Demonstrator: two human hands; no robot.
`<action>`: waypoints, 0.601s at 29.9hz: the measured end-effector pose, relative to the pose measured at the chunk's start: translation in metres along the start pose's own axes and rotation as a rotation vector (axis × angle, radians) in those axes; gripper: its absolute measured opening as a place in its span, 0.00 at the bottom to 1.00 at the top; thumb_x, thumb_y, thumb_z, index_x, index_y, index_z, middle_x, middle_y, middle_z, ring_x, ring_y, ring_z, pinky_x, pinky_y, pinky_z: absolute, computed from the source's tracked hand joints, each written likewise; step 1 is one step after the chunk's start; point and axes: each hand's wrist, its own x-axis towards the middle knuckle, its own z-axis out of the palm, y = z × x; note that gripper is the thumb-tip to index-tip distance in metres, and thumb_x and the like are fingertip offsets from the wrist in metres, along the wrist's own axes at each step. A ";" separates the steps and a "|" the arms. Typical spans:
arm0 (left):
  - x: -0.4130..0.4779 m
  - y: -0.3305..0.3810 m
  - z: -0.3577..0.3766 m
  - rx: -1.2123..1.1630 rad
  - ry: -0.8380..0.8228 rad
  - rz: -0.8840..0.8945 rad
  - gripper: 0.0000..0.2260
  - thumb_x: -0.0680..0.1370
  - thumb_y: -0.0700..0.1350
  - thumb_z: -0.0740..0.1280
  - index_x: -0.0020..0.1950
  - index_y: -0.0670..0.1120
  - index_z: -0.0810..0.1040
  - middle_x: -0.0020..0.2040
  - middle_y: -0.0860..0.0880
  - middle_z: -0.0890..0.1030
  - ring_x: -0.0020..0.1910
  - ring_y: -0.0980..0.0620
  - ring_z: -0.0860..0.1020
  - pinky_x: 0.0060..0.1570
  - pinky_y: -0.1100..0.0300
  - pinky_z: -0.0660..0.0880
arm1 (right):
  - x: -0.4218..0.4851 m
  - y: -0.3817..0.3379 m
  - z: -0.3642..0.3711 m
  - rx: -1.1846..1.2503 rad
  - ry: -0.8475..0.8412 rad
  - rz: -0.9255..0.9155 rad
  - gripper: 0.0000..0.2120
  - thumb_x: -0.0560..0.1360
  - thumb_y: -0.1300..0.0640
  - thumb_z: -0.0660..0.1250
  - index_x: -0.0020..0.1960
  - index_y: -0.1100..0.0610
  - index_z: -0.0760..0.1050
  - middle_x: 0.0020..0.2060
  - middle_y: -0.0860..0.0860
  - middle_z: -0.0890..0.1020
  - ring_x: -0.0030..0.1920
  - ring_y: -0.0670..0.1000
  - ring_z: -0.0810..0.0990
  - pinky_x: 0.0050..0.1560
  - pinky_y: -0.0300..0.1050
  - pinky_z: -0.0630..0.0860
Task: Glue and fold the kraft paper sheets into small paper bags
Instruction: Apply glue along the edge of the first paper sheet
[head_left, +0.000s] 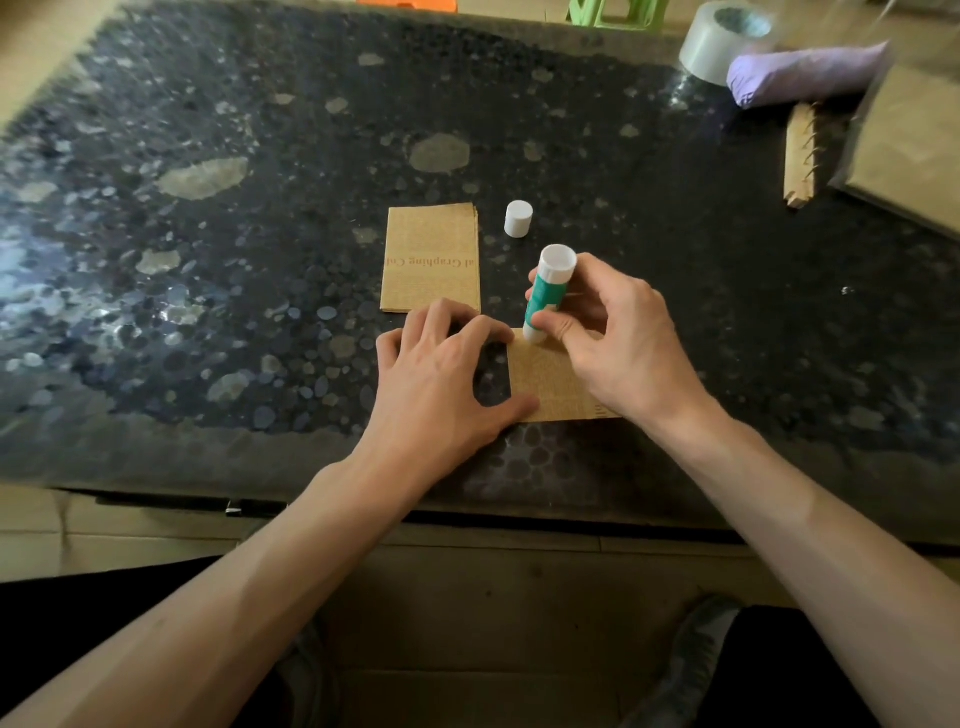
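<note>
A kraft paper sheet (550, 382) lies near the front edge of the dark speckled table (208, 260). My left hand (441, 374) rests beside it, thumb tip on its lower left corner and fingertips at its upper left edge. My right hand (613, 332) grips a green and white glue stick (545, 293), its lower end touching the sheet's upper left corner. The stick's white cap (518, 219) stands apart on the table. A stack of folded kraft pieces (431, 257) lies just beyond my left hand.
At the back right are a grey tape roll (722, 39), a purple bundle (805, 73), a spiral-bound kraft pad strip (800, 156) and a wrapped kraft pack (914, 150). Green and orange stools show past the far edge. My shoes (696, 660) are on the floor below.
</note>
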 end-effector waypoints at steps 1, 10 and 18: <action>0.000 0.000 0.000 0.000 0.000 -0.001 0.29 0.70 0.69 0.71 0.68 0.61 0.73 0.66 0.57 0.67 0.69 0.54 0.62 0.66 0.55 0.55 | -0.001 -0.001 0.000 -0.014 0.012 -0.008 0.13 0.78 0.55 0.75 0.62 0.54 0.78 0.54 0.44 0.84 0.56 0.43 0.83 0.60 0.38 0.80; 0.000 -0.002 0.000 -0.003 -0.005 0.003 0.29 0.70 0.69 0.71 0.68 0.61 0.73 0.66 0.57 0.67 0.69 0.54 0.63 0.64 0.56 0.54 | -0.008 0.002 0.001 -0.065 0.060 -0.011 0.14 0.78 0.54 0.74 0.62 0.54 0.77 0.54 0.43 0.82 0.55 0.40 0.80 0.52 0.22 0.72; 0.000 -0.002 -0.001 -0.008 -0.009 0.000 0.29 0.70 0.69 0.71 0.68 0.61 0.72 0.65 0.57 0.67 0.69 0.55 0.63 0.65 0.55 0.55 | -0.010 0.008 -0.002 -0.094 0.037 0.007 0.14 0.80 0.59 0.72 0.63 0.56 0.76 0.56 0.49 0.84 0.56 0.43 0.80 0.51 0.22 0.72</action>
